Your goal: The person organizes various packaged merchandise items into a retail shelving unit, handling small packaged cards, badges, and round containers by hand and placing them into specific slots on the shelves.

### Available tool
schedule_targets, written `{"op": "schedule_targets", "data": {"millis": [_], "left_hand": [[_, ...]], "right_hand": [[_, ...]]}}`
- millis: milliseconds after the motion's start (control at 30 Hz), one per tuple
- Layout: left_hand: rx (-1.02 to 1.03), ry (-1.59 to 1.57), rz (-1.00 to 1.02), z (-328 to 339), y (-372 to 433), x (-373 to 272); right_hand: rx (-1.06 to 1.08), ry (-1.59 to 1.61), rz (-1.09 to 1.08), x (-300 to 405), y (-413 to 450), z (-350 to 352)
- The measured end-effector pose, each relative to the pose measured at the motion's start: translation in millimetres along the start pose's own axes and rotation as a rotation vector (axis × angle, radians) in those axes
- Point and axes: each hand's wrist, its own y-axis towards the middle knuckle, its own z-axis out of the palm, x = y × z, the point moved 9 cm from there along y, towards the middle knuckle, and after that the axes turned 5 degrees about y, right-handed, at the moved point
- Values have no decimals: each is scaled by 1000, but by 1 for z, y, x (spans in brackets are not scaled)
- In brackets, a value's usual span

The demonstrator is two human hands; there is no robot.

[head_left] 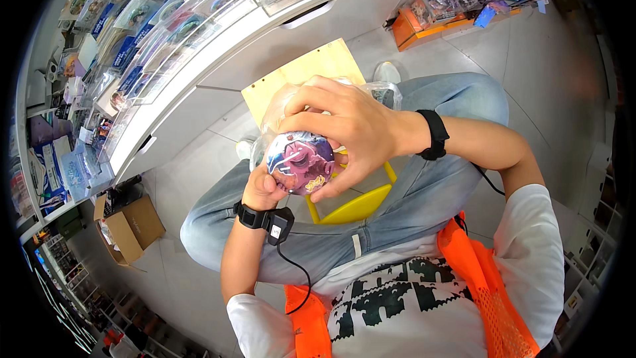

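A round, glossy badge with a printed cartoon figure (300, 163) is held between my hands, its picture facing up. My left hand (264, 184) grips its lower left edge, with the thumb near the rim. Over its upper and right side curves my right hand (333, 127), the thumb at the lower right rim. Crumpled clear plastic (390, 90) shows behind and around both hands; how it is held is hidden. Beneath the hands lies a light wooden board (303, 67). Part of a yellow seat (355, 206) shows between my legs.
A white display counter (238, 27) with packed goods in clear bins curves across the upper left. An opened cardboard box (131, 228) stands on the tiled floor at the left. An orange shelf unit (412, 30) holding packaged items is at the upper right.
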Motion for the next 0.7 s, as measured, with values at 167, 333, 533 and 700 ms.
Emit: {"op": "schedule_targets", "data": {"millis": [167, 333, 533, 700], "left_hand": [[-5, 14, -7, 1, 0, -1], [-7, 28, -14, 3, 2, -1], [-11, 63, -16, 6, 2, -5], [-11, 143, -14, 17, 4, -14]], "right_hand": [[-2, 13, -29, 1, 0, 1], [-2, -25, -47, 3, -1, -1], [-17, -62, -98, 4, 1, 0], [-5, -142, -77, 4, 1, -2]]}}
